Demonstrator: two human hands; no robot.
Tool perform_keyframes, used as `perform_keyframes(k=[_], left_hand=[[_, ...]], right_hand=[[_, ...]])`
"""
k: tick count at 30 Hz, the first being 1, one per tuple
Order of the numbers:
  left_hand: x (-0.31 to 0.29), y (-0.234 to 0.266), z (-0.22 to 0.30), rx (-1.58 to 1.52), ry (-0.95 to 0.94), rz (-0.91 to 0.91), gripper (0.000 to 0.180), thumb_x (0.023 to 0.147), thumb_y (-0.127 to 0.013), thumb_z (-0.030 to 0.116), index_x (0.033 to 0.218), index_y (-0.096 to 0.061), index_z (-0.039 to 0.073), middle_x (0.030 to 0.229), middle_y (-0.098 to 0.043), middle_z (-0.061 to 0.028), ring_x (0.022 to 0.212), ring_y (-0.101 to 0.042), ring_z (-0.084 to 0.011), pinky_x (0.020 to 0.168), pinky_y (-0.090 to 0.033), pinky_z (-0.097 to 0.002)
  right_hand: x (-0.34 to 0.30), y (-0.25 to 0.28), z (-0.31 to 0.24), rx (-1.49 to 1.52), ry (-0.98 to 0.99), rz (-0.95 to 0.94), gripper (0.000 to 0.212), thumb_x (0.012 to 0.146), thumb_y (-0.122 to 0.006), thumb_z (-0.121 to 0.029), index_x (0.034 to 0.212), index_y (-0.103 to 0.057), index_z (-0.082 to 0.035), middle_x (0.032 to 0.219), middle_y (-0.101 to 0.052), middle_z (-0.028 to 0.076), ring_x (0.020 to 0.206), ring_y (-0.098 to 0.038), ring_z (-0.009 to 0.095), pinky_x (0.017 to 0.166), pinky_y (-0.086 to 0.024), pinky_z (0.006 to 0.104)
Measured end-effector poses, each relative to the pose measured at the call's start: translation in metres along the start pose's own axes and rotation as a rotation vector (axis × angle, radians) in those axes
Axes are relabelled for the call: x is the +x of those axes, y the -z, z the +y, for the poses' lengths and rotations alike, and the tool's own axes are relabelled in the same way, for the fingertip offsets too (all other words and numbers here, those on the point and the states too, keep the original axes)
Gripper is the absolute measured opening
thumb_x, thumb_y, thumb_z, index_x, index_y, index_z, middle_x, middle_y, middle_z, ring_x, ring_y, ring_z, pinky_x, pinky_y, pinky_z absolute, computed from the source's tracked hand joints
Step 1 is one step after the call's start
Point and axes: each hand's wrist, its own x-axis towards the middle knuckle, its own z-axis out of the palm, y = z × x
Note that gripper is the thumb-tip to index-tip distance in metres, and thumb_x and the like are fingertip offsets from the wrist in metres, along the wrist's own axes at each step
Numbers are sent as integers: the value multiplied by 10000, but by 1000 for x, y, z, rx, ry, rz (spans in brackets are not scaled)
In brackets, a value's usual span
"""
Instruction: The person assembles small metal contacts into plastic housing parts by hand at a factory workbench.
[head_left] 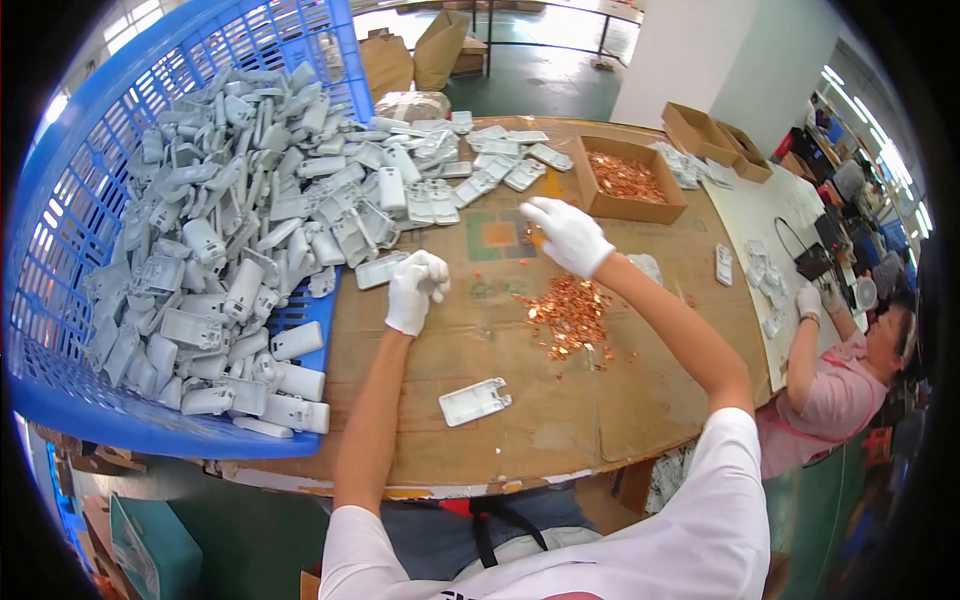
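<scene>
Left hand (pixel 415 291) curled, right hand (pixel 568 236) loosely bent; holdings can't be told. Careless sweep could scatter mid-frame copper bits (pixel 570 313).

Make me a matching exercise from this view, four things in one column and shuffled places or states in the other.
Things
1. Blue basket
2. Copper-coloured pile
3. Left hand
4. Right hand

Places or states
A. White-gloved, toward the pile's far side
B. Heaped with pale casings
C. White-gloved, the hand nearer the basket
D. Loose on the brown tabletop

Pairs: 1-B, 2-D, 3-C, 4-A
</scene>
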Motion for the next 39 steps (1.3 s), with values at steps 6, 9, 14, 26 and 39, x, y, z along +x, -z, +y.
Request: perform_keyframes(k=[6,9,14,26,39], left_hand=[[12,-15,-16,41,7,-19,255,930,-451,239,772,-520,51,935,-634,-138,723,-607,-180,595,-512,-296],[11,3,-15,-28,86,7,419,1018,-434,409,873,-541,31,1018,-625,-143,797,-629,-199,648,-547,-323],[22,8,-30,-255,49,228,567,1007,-472,482,1343,-429,27,1220,-557,-163,1086,-608,-287,918,-527,-470],[18,-1,-5,-35,68,183,349,946,-511,37,1289,-451,16,1001,-634,-136,825,-670,-229,712,-588,-360],[8,-16,1,146,24,124,741,811,-537,-105,1470,-290,126,1095,-576,-135,814,-660,-205,669,-598,-338]], right_hand=[[91,-103,44,-499,241,61,66,802,-579,-155,797,-641,-131,811,-627,44,837,-642,204,722,-501,339],[105,-91,22,-533,232,-56,44,788,-602,-161,773,-642,-169,811,-622,20,827,-634,192,697,-501,329],[82,-48,-29,-331,361,79,99,771,-615,-151,851,-671,-164,876,-621,15,872,-631,191,732,-527,323],[39,-41,-86,314,-415,79,209,806,-678,-119,976,-559,-95,1030,-602,124,941,-634,341,772,-531,434],[63,-51,-76,190,-507,-544,127,741,-692,-95,855,-747,-83,863,-698,208,862,-684,365,809,-551,397]])
